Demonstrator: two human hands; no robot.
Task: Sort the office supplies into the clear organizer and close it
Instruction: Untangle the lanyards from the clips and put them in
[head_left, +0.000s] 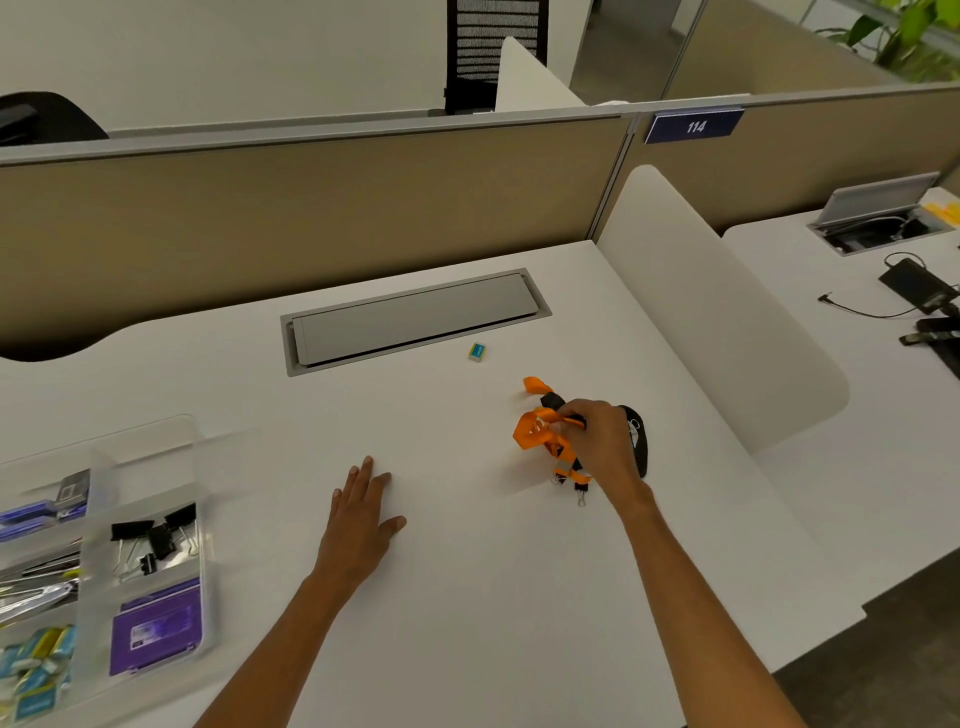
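My right hand (602, 441) grips a bunched orange lanyard (537, 428) with black clips on the white desk, right of centre. A black lanyard (640, 441) lies just behind that hand, partly hidden. My left hand (363, 514) rests flat on the desk with straight fingers, holding nothing. The clear organizer (195, 499) stands open at the left edge. Its compartments hold black binder clips (153, 540), a purple packet (156, 629), small blue-green erasers (36, 670) and pens. One small blue-green eraser (477, 352) lies alone farther back on the desk.
A grey cable hatch (415, 319) is set into the desk behind the loose eraser. A tan partition (311, 218) closes the back, and a white divider panel (717, 312) the right side. The neighbouring desk carries black cables and a charger (919, 286).
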